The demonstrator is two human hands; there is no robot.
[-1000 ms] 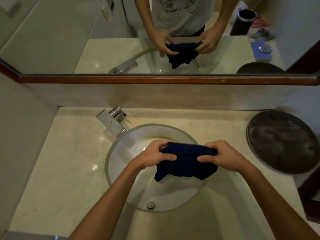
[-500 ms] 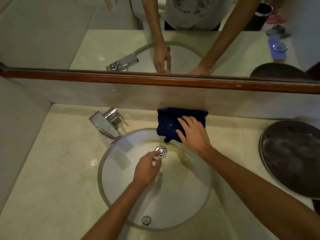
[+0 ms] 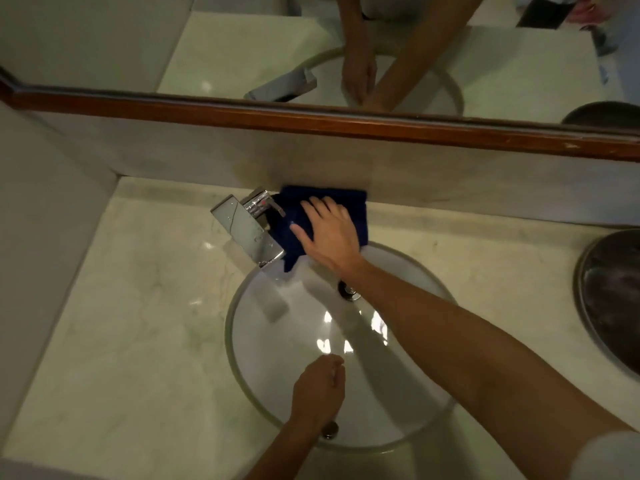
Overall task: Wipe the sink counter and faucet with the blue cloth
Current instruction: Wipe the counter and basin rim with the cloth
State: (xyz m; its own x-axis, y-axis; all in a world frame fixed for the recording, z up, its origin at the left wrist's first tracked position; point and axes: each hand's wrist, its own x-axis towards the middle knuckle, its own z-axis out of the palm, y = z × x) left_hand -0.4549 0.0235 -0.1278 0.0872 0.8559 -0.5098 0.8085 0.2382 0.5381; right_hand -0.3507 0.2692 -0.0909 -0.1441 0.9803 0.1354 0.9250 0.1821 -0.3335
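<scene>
The dark blue cloth (image 3: 356, 216) lies flat on the pale marble counter (image 3: 138, 306) behind the round white sink (image 3: 277, 341), against the backsplash. My right hand (image 3: 329, 233) presses on it with fingers spread flat, right beside the chrome faucet (image 3: 246, 230), which juts over the basin from the back left. The cloth's left edge touches the faucet's base. My left hand (image 3: 318, 389) hangs over the front of the basin, fingers loosely curled, holding nothing. My right forearm crosses the basin and partly hides the drain (image 3: 349, 292).
A dark round tray (image 3: 609, 299) sits on the counter at the far right. A wood-framed mirror (image 3: 311, 123) runs above the backsplash. A side wall bounds the counter on the left. The overflow hole (image 3: 329, 429) sits at the basin's front.
My right hand has slid the cloth left along the back of the counter up to the faucet. My left hand has drawn back from the drain toward the basin's front.
</scene>
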